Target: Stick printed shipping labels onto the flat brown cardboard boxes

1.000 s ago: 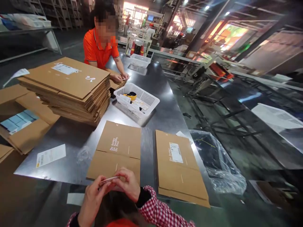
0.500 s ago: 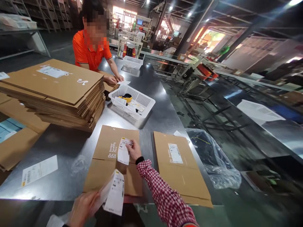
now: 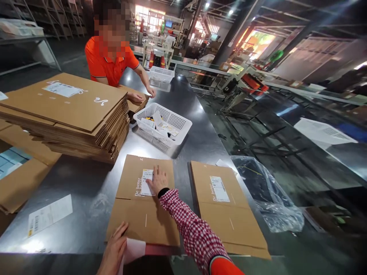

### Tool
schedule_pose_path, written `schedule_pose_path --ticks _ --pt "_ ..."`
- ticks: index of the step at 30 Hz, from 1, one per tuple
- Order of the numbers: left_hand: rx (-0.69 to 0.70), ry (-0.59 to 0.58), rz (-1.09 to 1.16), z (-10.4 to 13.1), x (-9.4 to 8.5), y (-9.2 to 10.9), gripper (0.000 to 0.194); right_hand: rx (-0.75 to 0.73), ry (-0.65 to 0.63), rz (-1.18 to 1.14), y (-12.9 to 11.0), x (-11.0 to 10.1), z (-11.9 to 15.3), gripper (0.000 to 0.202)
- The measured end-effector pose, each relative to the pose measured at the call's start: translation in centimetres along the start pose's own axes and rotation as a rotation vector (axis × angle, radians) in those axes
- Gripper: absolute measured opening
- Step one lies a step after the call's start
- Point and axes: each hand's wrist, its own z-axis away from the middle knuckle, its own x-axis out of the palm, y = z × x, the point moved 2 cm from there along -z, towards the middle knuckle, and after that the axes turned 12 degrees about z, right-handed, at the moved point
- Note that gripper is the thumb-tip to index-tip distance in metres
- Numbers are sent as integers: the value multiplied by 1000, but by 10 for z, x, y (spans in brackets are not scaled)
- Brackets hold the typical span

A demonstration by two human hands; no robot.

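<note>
A flat brown carton [image 3: 132,214] lies in front of me on the metal table. My right hand [image 3: 159,180] rests with spread fingers on a white label [image 3: 148,179] that lies flat over the carton's printed words. At the carton's near left corner is my left hand [image 3: 114,248], with a white paper [image 3: 134,250] held beside its palm and partly hidden by it. To the right lies a second flat carton stack [image 3: 232,217] bearing its own white label [image 3: 220,189].
A tall stack of flat cartons [image 3: 63,110] stands at the left. Beyond the carton is a white basket [image 3: 163,126] with small items. A loose label [image 3: 50,215] lies near left. Across the table leans a person in orange [image 3: 110,68]. Clear plastic [image 3: 275,206] hangs at the right.
The label in my right hand now lies flat on the carton under my spread fingers. My left hand has moved right with its paper, to the carton's corner. The person's hands have moved off the paper.
</note>
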Motion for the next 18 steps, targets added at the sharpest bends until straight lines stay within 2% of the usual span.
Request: schedule_pose_path --ticks 3,4,5,7,9,10,11,13,16,18 --pt "-31 14 46 -1 3 -4 35 -265 -13 50 -14 16 1 61" --pt "-45 24 64 -1 3 -4 35 -274 -24 45 -9 18 -2 58" --pt "-52 27 79 -1 2 -3 36 -213 -32 43 1 19 -6 57" --pt "-75 46 97 -1 -1 -3 38 77 -16 42 36 14 -10 58" --pt "-122 88 92 -1 -7 -9 39 380 35 24 73 9 1 58" --pt "-159 129 88 -1 -10 -15 40 478 60 12 87 8 13 55" --pt "-200 174 87 -1 -14 -22 41 528 77 3 96 10 26 52" --pt "-262 239 101 -2 -19 -40 45 521 101 -34 102 19 55 44" --pt "-295 214 152 -1 -21 -61 43 489 146 -98 92 35 85 41" --pt "-276 193 170 1 -20 -63 41 504 169 -152 86 39 90 47"
